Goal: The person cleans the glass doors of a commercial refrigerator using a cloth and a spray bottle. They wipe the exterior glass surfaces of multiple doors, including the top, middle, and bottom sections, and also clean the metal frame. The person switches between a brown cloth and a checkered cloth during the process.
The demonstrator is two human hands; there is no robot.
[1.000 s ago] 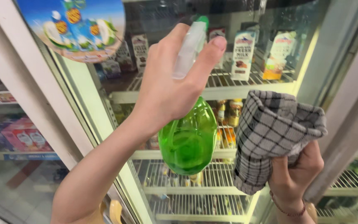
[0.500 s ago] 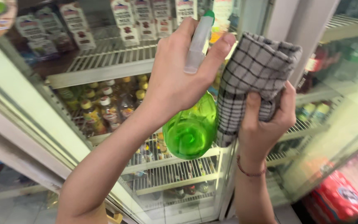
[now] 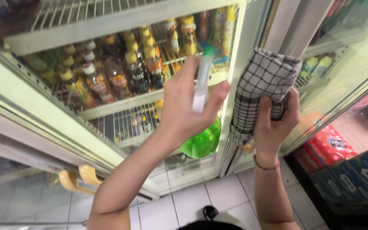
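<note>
My left hand [image 3: 188, 102] grips a spray bottle [image 3: 202, 140] with a round green body and a white neck, its nozzle aimed at the glass door of a drinks fridge [image 3: 120, 106]. My right hand [image 3: 275, 121] holds a bunched black-and-white checked cloth [image 3: 263, 83] pressed against the fridge's white door frame [image 3: 252, 47]. Behind the glass, bottles [image 3: 133, 72] with yellow and white caps stand in rows on wire shelves.
A second fridge door [image 3: 354, 64] stands at the right with more bottles behind it. Red drink packs [image 3: 326, 147] and blue boxes [image 3: 358, 179] sit on the floor at the right. Two yellow door handles [image 3: 79, 179] hang low at the left. The floor is white tile [image 3: 218, 200].
The view has tilted down and to the right along the fridge. Both hands have come lower on the glass; the cloth now rests on the door frame.
</note>
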